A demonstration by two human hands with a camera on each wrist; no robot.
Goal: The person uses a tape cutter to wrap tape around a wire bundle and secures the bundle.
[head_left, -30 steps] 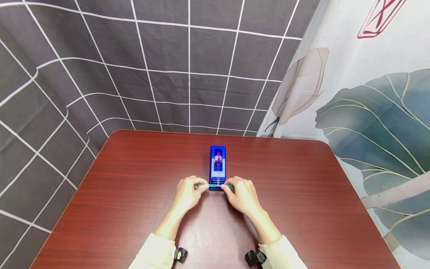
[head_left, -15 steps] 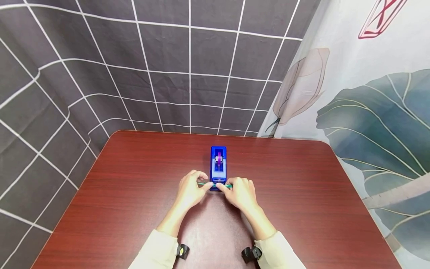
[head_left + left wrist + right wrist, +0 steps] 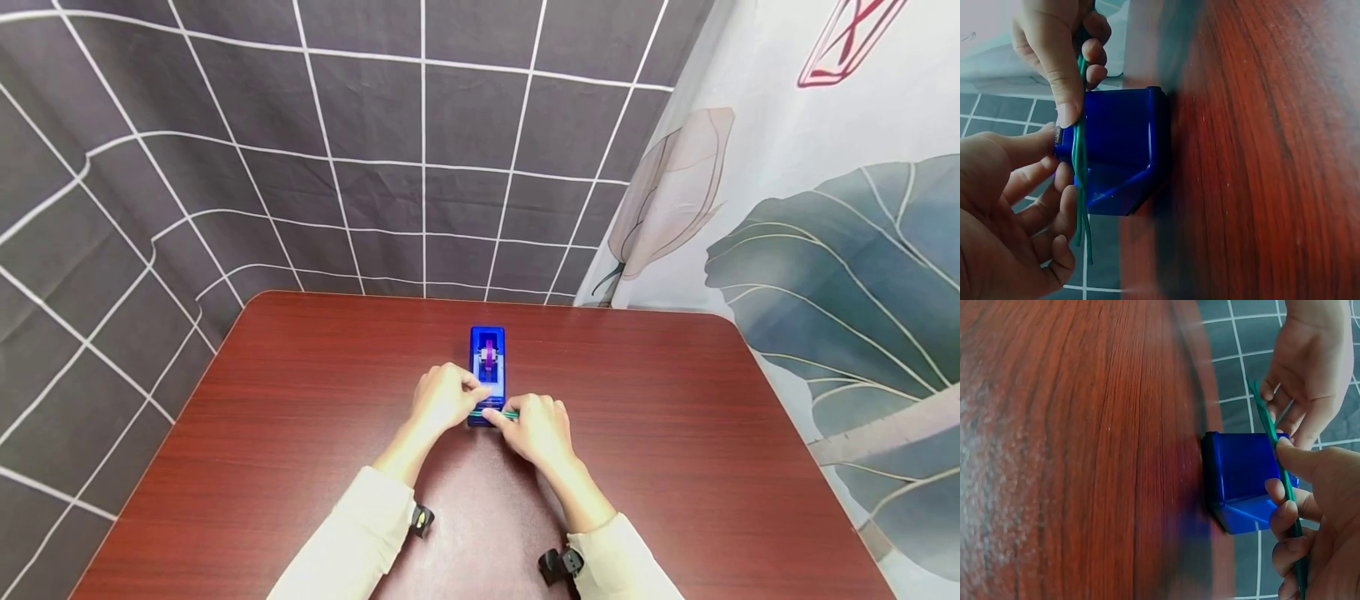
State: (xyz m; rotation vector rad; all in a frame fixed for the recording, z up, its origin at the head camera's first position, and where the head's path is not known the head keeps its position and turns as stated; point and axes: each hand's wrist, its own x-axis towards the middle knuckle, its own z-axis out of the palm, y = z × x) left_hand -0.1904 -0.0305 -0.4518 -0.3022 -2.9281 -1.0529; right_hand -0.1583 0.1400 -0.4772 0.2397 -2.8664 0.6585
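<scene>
A blue tape dispenser (image 3: 489, 331) with a purple-centred tape roll (image 3: 489, 356) stands on the table. My right hand (image 3: 542, 427) grips a bundle of thin green wires (image 3: 1081, 156) crosswise in front of the dispenser, thumb on one side and curled fingers on the other. The loose wire ends stick out past the thumb. My left hand (image 3: 444, 397) reaches over the dispenser's near end, off the wires. Its thumb and index fingertips are right at the serrated cutter (image 3: 1057, 134); I cannot tell whether they pinch the clear tape.
The reddish-brown wooden table (image 3: 337, 358) extends around the dispenser. Behind it hangs a dark grey curtain (image 3: 375, 196) with a white grid; a pale floral curtain (image 3: 787, 275) hangs at the right. Each wrist wears a small black camera (image 3: 422, 521).
My left hand has let go of the green wires and moved forward and right to the dispenser's cutter. The right hand still holds the wires, its thumb a little further left than a second ago.
</scene>
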